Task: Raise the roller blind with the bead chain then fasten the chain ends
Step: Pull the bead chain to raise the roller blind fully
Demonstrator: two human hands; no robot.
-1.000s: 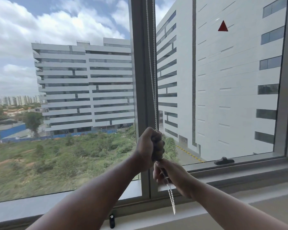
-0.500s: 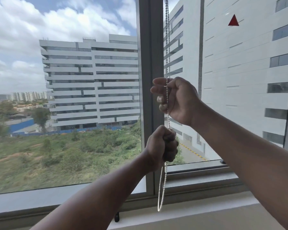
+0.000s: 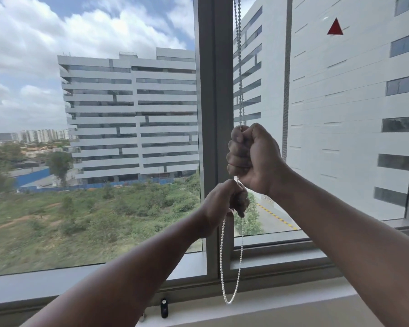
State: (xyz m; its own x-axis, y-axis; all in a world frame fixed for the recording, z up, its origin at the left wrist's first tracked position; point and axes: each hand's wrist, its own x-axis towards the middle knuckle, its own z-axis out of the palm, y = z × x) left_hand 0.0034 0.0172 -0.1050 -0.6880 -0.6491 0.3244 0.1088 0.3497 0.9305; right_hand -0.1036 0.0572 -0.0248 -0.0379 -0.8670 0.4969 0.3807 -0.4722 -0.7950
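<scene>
the right hand (image 3: 253,159) is a closed fist around the bead chain (image 3: 240,74), which enters at the top of the fist and runs straight up beside the window's centre post (image 3: 214,114) and out of the top of the view. just below and nearly touching it, the left hand (image 3: 224,201) is also clenched on the chain, and from under this fist the rest hangs as a slack white loop (image 3: 230,267) whose bottom dangles just above the sill (image 3: 293,300). a small dark fitting (image 3: 164,308) stands at the foot of the frame, near the loop but apart from it; whether it is the chain's fastener is too small to tell. no blind fabric shows over either pane, so the blind is probably raised most or all of the way, though its roller is out of sight. the loop hangs free, so i judge that fastening the chain is yet to be done.
</scene>
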